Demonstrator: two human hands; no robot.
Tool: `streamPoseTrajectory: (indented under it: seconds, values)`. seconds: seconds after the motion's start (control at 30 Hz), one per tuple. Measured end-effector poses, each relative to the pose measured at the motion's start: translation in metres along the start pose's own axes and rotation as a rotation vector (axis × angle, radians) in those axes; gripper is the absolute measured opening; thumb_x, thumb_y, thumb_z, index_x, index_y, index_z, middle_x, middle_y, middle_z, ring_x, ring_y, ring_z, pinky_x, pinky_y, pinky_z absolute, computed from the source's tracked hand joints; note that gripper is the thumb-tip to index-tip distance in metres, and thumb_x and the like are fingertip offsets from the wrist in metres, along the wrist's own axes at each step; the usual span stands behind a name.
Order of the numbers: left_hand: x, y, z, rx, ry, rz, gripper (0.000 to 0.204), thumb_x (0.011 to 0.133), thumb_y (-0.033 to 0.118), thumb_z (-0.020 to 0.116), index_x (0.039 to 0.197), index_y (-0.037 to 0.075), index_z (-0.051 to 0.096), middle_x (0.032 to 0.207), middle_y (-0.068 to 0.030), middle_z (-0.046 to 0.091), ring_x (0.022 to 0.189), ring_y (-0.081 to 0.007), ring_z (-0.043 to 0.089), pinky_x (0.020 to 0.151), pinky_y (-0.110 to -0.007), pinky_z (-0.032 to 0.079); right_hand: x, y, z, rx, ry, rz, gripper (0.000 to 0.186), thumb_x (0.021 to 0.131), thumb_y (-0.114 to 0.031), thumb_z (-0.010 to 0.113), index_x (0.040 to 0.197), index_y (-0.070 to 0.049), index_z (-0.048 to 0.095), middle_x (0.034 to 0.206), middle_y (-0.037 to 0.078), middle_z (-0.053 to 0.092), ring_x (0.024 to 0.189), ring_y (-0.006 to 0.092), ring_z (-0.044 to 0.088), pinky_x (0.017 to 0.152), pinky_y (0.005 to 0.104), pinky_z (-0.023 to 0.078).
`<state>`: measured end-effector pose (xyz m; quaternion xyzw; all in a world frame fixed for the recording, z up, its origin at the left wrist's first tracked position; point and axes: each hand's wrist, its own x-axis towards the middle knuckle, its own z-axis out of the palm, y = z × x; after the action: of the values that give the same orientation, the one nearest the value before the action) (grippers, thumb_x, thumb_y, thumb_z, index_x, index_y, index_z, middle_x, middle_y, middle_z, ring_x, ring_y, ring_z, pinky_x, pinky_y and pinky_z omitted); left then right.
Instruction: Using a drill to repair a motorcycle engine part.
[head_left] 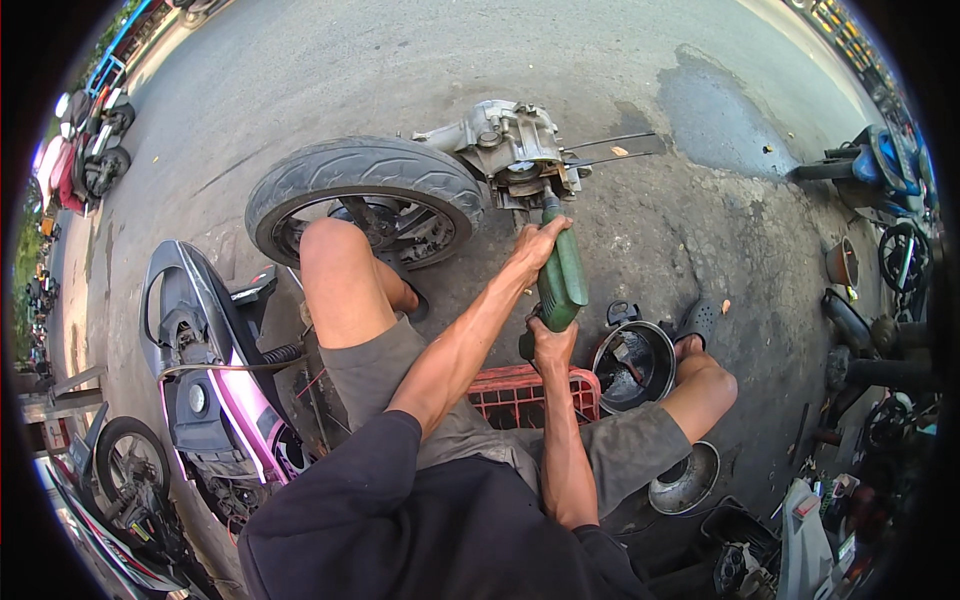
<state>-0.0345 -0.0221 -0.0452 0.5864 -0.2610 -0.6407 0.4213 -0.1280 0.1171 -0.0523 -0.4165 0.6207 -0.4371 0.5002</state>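
Observation:
Both my hands are on a green electric drill [566,272], whose nose points into the open end of a metal motorcycle engine [512,140]. My left hand [543,247] is wrapped around the front of the drill's body, close to the engine. Behind it, my right hand [552,342] grips the rear handle. The drill's tip is hidden at the engine opening. Several long studs [610,148] stick out from the engine to the right. A wheel with a black tyre [365,165] is joined to the engine's left side, in front of my left knee.
A red plastic crate [535,385] lies between my legs. Beside my right foot stands a round metal pan [655,375] with dark contents. Pink-and-black motorcycle bodywork [235,390] is at my left. Motorcycle parts [880,370] crowd the right edge. A wet patch [720,115] marks the ground ahead.

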Motion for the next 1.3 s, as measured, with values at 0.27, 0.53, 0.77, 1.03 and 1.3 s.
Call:
streamPoseTrajectory:
  seconds: [0.27,0.53,0.77,1.03,1.3]
  values:
    - [-0.009,-0.003,-0.002,-0.027,0.043,-0.011,0.057,0.073,0.045,0.070,0.090,-0.008,0.061,0.078,-0.0162,0.061,0.065,-0.0254,0.062,0.058,-0.039,0.050,-0.009,0.000,0.000,0.129,-0.050,-0.060,0.027,0.076,-0.003,0.072,0.102,0.002,0.067,0.082,0.004,0.065,0.073,0.0119,0.060,0.065,0.0286,0.048]
    - [-0.034,-0.009,-0.004,-0.082,-0.012,-0.054,0.051,0.078,0.040,0.069,0.098,-0.006,0.059,0.079,-0.0133,0.061,0.064,-0.0222,0.063,0.058,-0.035,0.053,-0.032,-0.003,-0.015,0.240,-0.135,0.081,0.031,0.081,-0.011,0.076,0.107,0.003,0.066,0.091,0.006,0.067,0.076,0.0120,0.060,0.069,0.0274,0.047]
    - [-0.034,-0.035,-0.002,-0.077,-0.016,-0.106,0.046,0.080,0.037,0.068,0.096,-0.005,0.059,0.077,-0.0128,0.062,0.061,-0.0227,0.063,0.055,-0.035,0.054,-0.046,0.007,-0.019,0.122,-0.035,0.159,0.028,0.078,-0.019,0.080,0.089,0.003,0.068,0.077,0.006,0.067,0.069,0.0131,0.059,0.065,0.0309,0.047]
    - [-0.032,-0.044,0.002,-0.007,-0.040,-0.113,0.045,0.080,0.039,0.070,0.096,-0.002,0.060,0.078,-0.0105,0.062,0.063,-0.0206,0.064,0.057,-0.033,0.055,-0.050,0.011,-0.009,0.034,0.190,0.046,0.030,0.073,-0.019,0.083,0.086,0.002,0.065,0.072,0.005,0.065,0.066,0.0122,0.057,0.063,0.0315,0.047]
    - [-0.028,-0.050,-0.003,-0.040,-0.025,-0.155,0.045,0.080,0.039,0.070,0.097,-0.001,0.060,0.080,-0.0106,0.063,0.067,-0.0205,0.064,0.060,-0.034,0.055,-0.040,0.036,-0.004,0.035,0.209,0.053,0.049,0.071,-0.017,0.083,0.108,0.004,0.059,0.090,0.014,0.067,0.080,0.0223,0.063,0.074,0.0355,0.049]
